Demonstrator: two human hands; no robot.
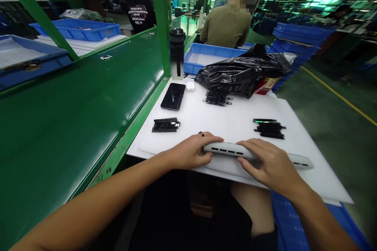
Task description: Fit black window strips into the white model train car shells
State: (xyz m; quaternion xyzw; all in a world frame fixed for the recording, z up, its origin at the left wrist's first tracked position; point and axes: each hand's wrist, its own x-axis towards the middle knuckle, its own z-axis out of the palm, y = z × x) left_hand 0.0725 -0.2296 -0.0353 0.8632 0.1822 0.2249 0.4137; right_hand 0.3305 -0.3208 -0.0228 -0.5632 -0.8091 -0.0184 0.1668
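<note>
A long white plastic bar with dark slots lies across the front of the white foam sheet. My left hand grips its left end, thumb below and fingers on top. Farther right, my right hand closes round the same bar, whose right end shows past the hand. Beyond them lie three piles of black parts: flat strips at left, thin looped pieces at the back, and dark strips at right. The bar's underside is hidden.
A black phone, a white earbud case and a bottle stand at the back left. A black plastic bag covers the back right. Green conveyor runs along the left; two people sit beyond.
</note>
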